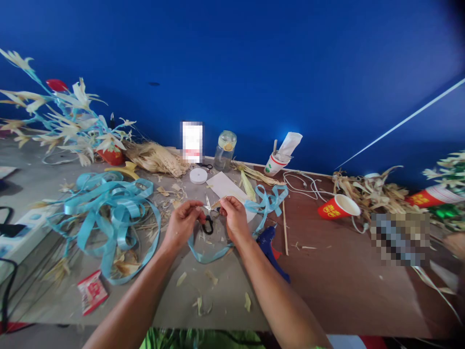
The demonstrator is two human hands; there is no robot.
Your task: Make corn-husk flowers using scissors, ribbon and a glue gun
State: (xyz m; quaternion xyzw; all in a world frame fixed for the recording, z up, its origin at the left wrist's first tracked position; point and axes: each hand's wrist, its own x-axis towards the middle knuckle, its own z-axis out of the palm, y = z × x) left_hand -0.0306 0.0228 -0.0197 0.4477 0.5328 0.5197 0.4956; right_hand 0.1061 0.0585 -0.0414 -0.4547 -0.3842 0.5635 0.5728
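Note:
My left hand (184,219) is closed, thumb and fingertips pinched together above the table; what they grip is too small to make out. Close by on the right, my right hand (234,219) pinches a small tan strip of dried corn husk (216,205) that points toward the left fingertips. Between and just beyond both hands lies a pair of scissors (208,226) with dark handles, its blades partly hidden by the husk. A loop of light blue ribbon (207,258) hangs or lies below the hands. Husk scraps (211,277) are scattered in front of me.
Tangled blue ribbon (119,213) and husk flowers (72,126) fill the left. Behind stand a glass jar (225,152), a white tape roll (198,176) and corn (160,159). A blue glue gun (268,249) and a tipped red paper cup (336,207) are on the right.

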